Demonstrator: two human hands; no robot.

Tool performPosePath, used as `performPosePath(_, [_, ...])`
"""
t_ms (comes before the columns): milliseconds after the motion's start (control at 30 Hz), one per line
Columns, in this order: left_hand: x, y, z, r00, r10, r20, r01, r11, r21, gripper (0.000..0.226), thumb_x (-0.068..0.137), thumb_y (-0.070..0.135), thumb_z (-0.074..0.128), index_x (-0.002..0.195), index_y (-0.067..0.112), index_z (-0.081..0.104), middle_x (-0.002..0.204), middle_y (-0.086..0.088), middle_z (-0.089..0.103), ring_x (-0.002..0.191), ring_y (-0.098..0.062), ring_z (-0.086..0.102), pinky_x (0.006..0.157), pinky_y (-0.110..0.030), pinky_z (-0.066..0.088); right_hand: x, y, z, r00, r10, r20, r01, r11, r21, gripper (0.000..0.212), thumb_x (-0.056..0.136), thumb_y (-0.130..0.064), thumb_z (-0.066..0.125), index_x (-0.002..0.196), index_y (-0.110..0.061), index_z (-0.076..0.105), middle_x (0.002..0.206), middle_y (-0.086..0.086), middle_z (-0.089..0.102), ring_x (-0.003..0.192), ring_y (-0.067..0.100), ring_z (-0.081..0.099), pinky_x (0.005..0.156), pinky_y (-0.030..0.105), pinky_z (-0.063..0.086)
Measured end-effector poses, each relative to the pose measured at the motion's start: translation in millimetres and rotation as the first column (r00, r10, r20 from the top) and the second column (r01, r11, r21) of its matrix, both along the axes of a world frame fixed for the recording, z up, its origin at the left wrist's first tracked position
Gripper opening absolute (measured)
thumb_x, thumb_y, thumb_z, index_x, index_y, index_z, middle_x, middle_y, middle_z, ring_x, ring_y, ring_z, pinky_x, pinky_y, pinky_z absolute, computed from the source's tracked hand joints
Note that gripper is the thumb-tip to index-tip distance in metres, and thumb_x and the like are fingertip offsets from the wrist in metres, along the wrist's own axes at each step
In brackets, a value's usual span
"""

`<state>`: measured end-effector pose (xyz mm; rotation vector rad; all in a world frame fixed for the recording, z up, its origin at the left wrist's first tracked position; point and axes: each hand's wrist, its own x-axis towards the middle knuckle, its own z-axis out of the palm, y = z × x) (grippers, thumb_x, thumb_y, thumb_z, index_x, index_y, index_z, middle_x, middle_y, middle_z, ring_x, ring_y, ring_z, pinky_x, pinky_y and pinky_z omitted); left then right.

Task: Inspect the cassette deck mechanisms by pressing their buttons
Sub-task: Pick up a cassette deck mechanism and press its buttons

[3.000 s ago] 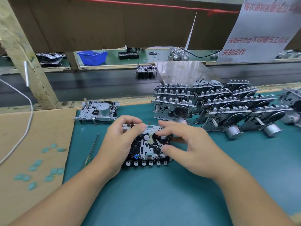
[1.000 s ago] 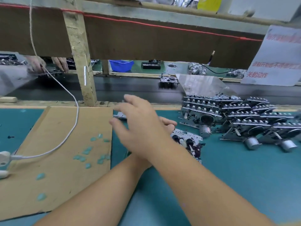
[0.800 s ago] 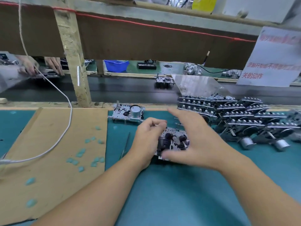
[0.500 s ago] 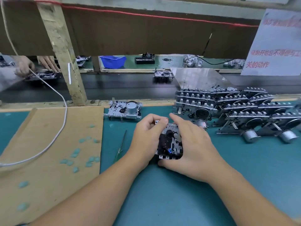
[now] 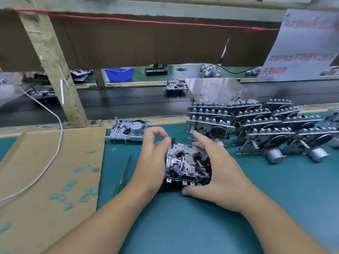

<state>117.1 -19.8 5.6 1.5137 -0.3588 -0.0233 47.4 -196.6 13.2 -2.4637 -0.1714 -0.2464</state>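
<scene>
Your left hand (image 5: 153, 162) is cupped against the left edge of the cassette deck mechanism (image 5: 188, 165), palm on its side, with the thumb and forefinger curled together in a pinch right at the top left corner. Something small and dark pokes up there, but it's too blurry to say whether you've actually got hold of it. Your right hand (image 5: 218, 171) wraps the opposite side: fingers spread and reaching over the far right edge, thumb tucked under the near edge by the row of little button tabs. So the deck sits squarely between both hands, clamped from left and right, reels and metal parts facing up, its near edge low over the green tabletop (image 5: 183, 226).

Just beyond your left hand there's a second mechanism (image 5: 128, 132) lying flat with its round motor can up. To the right, a stack of mechanisms (image 5: 256, 123) leans in rows, motors hanging off the front. A green screwdriver (image 5: 122, 177) lies on the mat left of your left wrist, beside the cardboard sheet (image 5: 45, 180) with the scattered blue bits (image 5: 73, 187) and the white cable (image 5: 53, 153).
</scene>
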Motion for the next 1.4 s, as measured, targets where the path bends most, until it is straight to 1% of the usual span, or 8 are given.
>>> performPosePath(133, [-15.0,-3.4,2.3,0.968,-0.140,0.209,0.086,0.964,0.250,0.039,0.088,0.065,0.040,0.086,0.040,0.069,0.095,0.008,0.054,0.094,-0.001,0.056,0.083,-0.013,0.039,2.5,-0.8,-2.1,0.999,-0.027,0.018,0.026,0.997,0.067,0.127,0.051,-0.056,0.088,0.148,-0.062,0.007,0.136,-0.029,0.042,0.132,-0.013,0.029,0.099,0.006,0.026])
performPosePath(233, [-15.7,-4.6,6.7,0.983,-0.058,0.172,0.017,0.972,0.233,0.054,0.086,0.069,0.037,0.068,0.034,0.075,0.093,0.004,0.052,0.089,0.000,0.057,0.079,-0.009,0.036,2.6,0.8,-2.8,0.999,-0.033,0.021,0.031,0.996,0.084,0.129,0.049,-0.057,0.089,0.148,-0.062,0.007,0.136,-0.028,0.042,0.131,-0.014,0.028,0.098,0.008,0.027])
performPosePath(667, [-13.9,-3.2,7.8,0.990,-0.028,0.137,-0.005,0.972,0.236,0.043,0.095,0.049,0.045,0.064,0.030,0.068,0.085,0.004,0.056,0.084,-0.002,0.056,0.082,-0.012,0.038,3.5,1.5,0.0,1.000,-0.024,-0.007,0.024,0.999,0.033,0.126,0.054,-0.055,0.089,0.151,-0.053,0.010,0.140,-0.025,0.039,0.132,-0.008,0.026,0.098,-0.003,0.017])
performPosePath(900, [-15.7,-6.6,10.8,0.994,0.018,0.106,-0.025,0.997,0.067,0.030,0.093,0.050,0.051,0.080,0.029,0.066,0.084,0.007,0.062,0.078,0.001,0.058,0.076,-0.014,0.045,2.6,2.5,1.6,1.000,-0.022,-0.008,0.022,0.999,0.042,0.122,0.056,-0.056,0.088,0.151,-0.053,0.011,0.139,-0.027,0.038,0.132,-0.006,0.028,0.101,0.010,0.022])
performPosePath(1033, [-9.3,-5.2,13.0,0.953,-0.038,-0.301,-0.022,0.981,-0.195,0.031,0.086,0.057,0.067,0.106,0.035,0.077,0.115,-0.011,0.074,0.100,-0.028,0.074,0.087,-0.052,0.058,1.4,3.5,1.9,1.000,0.004,-0.026,-0.003,0.999,0.052,0.120,0.059,-0.055,0.087,0.150,-0.056,0.008,0.142,-0.028,0.034,0.135,-0.005,0.025,0.105,0.013,0.024])
performPosePath(1167, [-10.8,-8.6,5.8,0.978,0.060,-0.201,-0.077,0.994,-0.081,0.021,0.102,0.028,0.059,0.099,0.026,0.079,0.106,-0.007,0.078,0.104,-0.034,0.072,0.096,-0.061,0.055,-0.2,7.4,3.0,0.999,0.028,-0.022,-0.028,1.000,-0.011,0.120,0.059,-0.056,0.085,0.151,-0.052,0.008,0.145,-0.023,0.029,0.140,0.001,0.020,0.112,0.025,0.026])
performPosePath(1300, [-11.8,-10.6,1.6,0.982,0.132,-0.134,-0.138,0.990,-0.036,0.020,0.099,0.032,0.058,0.098,0.030,0.078,0.102,0.004,0.078,0.105,-0.022,0.070,0.102,-0.056,0.051,-1.5,10.1,3.6,1.000,0.022,-0.005,-0.022,0.998,-0.058,0.120,0.060,-0.054,0.083,0.152,-0.049,0.006,0.145,-0.023,0.028,0.138,0.003,0.020,0.112,0.026,0.027])
performPosePath(1400, [-13.2,-12.3,0.6,0.981,0.158,-0.109,-0.163,0.986,-0.039,0.020,0.099,0.031,0.057,0.096,0.031,0.077,0.099,0.005,0.078,0.102,-0.020,0.071,0.092,-0.049,0.055,-2.0,12.0,3.3,0.999,0.045,0.001,-0.045,0.996,-0.077,0.120,0.060,-0.050,0.081,0.153,-0.048,0.004,0.143,-0.026,0.026,0.137,0.001,0.019,0.109,0.024,0.027])
